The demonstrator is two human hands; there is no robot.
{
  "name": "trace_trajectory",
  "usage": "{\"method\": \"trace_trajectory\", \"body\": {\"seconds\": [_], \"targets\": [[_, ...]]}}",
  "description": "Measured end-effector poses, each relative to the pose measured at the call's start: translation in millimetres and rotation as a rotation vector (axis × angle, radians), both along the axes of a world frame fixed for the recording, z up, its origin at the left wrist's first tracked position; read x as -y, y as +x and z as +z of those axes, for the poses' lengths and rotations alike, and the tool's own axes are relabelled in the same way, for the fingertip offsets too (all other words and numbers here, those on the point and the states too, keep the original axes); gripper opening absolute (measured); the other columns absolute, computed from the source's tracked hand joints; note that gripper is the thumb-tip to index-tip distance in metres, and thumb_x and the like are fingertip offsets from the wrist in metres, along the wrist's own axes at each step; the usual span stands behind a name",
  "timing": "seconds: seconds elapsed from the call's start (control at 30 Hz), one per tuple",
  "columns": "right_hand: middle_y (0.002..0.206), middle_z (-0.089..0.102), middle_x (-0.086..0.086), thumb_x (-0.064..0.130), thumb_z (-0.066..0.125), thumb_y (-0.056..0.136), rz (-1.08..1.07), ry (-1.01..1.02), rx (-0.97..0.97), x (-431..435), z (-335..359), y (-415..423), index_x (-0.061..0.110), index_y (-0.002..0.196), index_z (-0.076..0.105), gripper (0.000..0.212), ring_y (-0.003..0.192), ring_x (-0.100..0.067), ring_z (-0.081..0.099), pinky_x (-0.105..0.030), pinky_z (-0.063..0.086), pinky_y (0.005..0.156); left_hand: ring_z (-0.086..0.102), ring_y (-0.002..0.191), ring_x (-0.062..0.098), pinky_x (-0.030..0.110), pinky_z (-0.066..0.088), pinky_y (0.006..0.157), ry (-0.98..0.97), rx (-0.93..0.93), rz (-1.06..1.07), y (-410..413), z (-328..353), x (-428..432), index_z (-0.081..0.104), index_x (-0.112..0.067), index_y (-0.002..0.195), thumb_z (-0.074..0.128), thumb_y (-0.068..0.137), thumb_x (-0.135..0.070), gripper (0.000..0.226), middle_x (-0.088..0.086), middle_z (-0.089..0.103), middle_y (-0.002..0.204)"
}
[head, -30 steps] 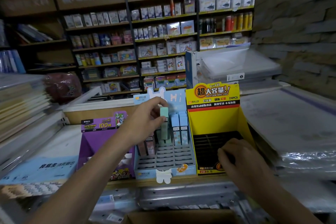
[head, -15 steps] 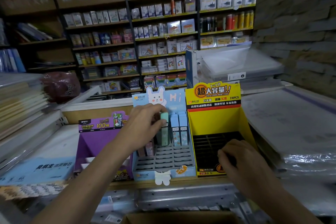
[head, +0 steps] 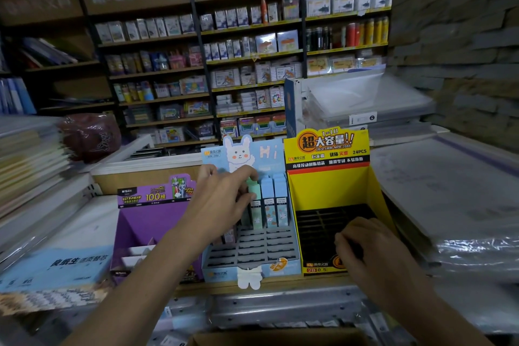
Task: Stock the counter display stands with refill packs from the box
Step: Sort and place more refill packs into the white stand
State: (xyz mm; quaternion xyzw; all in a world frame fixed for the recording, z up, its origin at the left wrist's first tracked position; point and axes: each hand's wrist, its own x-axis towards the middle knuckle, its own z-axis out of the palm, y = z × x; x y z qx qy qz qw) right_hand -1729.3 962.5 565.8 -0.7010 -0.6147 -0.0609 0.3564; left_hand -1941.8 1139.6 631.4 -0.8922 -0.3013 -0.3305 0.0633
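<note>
Your left hand (head: 222,203) is closed on the upper end of a mint-green refill pack (head: 255,208), pinching it between thumb and fingers. The pack stands upright in the back row of the blue stand (head: 252,268), the one with the rabbit on its header. It sits just left of two blue packs (head: 273,201), which stand side by side in the same row. Most of the grey slots in front of them are unfilled.

Your right hand (head: 368,250) rests at the front of the yellow stand (head: 331,188), fingers curled over the near edge of its black slotted tray. I cannot tell whether it grips the edge or holds something small.

The purple stand (head: 146,222) sits to the left of the blue one. All three stand in a row on the table (head: 295,283), touching or nearly so. The rim of the cardboard box (head: 280,337) shows at the bottom of the view, nearer to you than the stands.
</note>
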Motion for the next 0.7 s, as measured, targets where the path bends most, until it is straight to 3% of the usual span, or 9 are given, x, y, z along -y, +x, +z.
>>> {"method": "trace_trajectory", "body": {"seconds": [0.27,0.43,0.57,0.7], "targets": [[0.071,0.053,0.011,0.018,0.062,0.094,-0.007,0.025,0.019,-2.6,-3.6,0.9,0.023,0.067,0.061,0.027,0.074,-0.006,0.049,-0.017,0.036,0.062,0.042,0.074,0.016,0.027,0.02,0.091,0.024,-0.031,0.051,3.4,-5.2,2.4,0.057,-0.028,0.105,0.07,0.093,-0.032,0.018,-0.012,0.065,0.072],[0.07,0.054,0.012,0.02,0.062,0.093,-0.014,0.039,0.026,-3.2,-6.6,1.2,0.027,0.067,0.061,0.027,0.074,-0.003,0.049,-0.018,0.038,0.06,0.057,0.091,0.017,0.036,0.028,0.101,0.017,-0.011,0.054,3.0,-5.0,6.8,0.062,-0.026,0.104,0.075,0.089,-0.031,0.021,-0.012,0.064,0.092],[0.073,0.058,0.013,0.018,0.064,0.094,-0.003,0.042,-0.035,-3.1,-2.5,-0.4,0.026,0.071,0.063,0.025,0.075,-0.001,0.052,-0.024,0.044,0.062,0.056,0.11,0.02,0.034,0.03,0.098,0.04,0.016,0.046,-1.4,-3.4,16.1,0.068,-0.023,0.11,0.078,0.086,-0.029,0.027,-0.007,0.066,0.11],[0.077,0.063,0.009,0.009,0.067,0.091,0.058,0.17,-0.081,8.8,9.9,-12.0,0.016,0.075,0.068,0.017,0.074,-0.007,0.059,-0.023,0.044,0.061,0.055,0.099,0.017,0.028,0.041,0.085,0.012,0.129,-0.022,-15.6,-7.1,36.3,0.07,-0.017,0.103,0.077,0.087,-0.019,0.018,-0.005,0.066,0.1]]}}
